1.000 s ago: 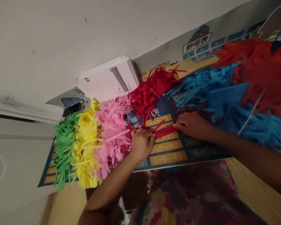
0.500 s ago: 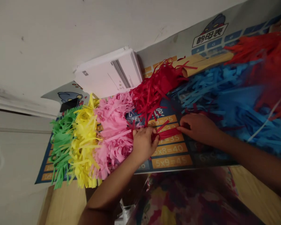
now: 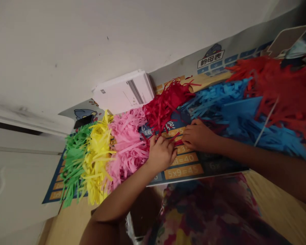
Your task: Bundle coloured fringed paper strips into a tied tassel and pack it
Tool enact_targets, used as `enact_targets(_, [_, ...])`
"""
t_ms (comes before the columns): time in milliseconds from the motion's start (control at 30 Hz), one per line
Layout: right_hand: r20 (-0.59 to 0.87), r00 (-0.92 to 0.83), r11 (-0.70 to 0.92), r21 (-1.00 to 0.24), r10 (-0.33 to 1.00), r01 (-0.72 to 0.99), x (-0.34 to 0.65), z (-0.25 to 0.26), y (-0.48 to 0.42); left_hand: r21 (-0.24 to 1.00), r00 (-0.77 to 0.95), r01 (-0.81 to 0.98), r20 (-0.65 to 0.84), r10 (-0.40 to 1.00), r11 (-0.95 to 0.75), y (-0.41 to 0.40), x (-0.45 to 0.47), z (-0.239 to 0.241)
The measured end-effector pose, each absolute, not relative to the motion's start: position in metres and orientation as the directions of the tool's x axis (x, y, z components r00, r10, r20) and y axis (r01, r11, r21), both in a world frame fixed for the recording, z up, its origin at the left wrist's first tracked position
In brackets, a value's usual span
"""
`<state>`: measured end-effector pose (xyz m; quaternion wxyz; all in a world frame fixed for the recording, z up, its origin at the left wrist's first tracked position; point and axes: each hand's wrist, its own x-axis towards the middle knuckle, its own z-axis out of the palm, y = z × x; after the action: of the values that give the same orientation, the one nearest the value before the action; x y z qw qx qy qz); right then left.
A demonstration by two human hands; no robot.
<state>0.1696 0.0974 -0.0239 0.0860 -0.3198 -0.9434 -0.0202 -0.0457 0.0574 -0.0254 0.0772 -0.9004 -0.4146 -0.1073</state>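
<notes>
Both hands work on a red fringed paper strip (image 3: 177, 142), whose short middle stretch shows between them over the printed mat (image 3: 185, 172). My left hand (image 3: 162, 153) is closed on its left part, with fringe poking out above the fingers. At its other end my right hand (image 3: 199, 136) pinches it, and dark red fringe spreads beyond that hand toward the blue paper. Just above lies a bunch of red fringed paper (image 3: 165, 103). Left of my left hand is pink fringed paper (image 3: 129, 139).
Yellow fringed paper (image 3: 97, 163) and green fringed paper (image 3: 75, 156) lie farther left. On the right are blue fringed paper (image 3: 241, 112) and orange-red fringed paper (image 3: 283, 85). A white box (image 3: 117, 93) stands against the wall (image 3: 73, 44). A dark object (image 3: 83, 120) sits behind the green paper.
My right hand has come closer to my left, so less of the red strip shows between them. The camera view has shifted slightly.
</notes>
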Motion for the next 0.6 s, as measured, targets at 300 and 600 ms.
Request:
enact_targets(300, [0.259,-0.704,0.747,-0.141,0.661,0.649,0.193,-0.046,0.086,0.120,0.574,0.768,0.307,0.759,-0.630,0.045,-0.071,-0.036])
enact_targets(600, [0.120,-0.554,0.537,-0.478,0.824,0.695,0.202,-0.053,0.100,0.450,0.323,0.813,0.178,0.929,-0.369,0.050,-0.072,-0.032])
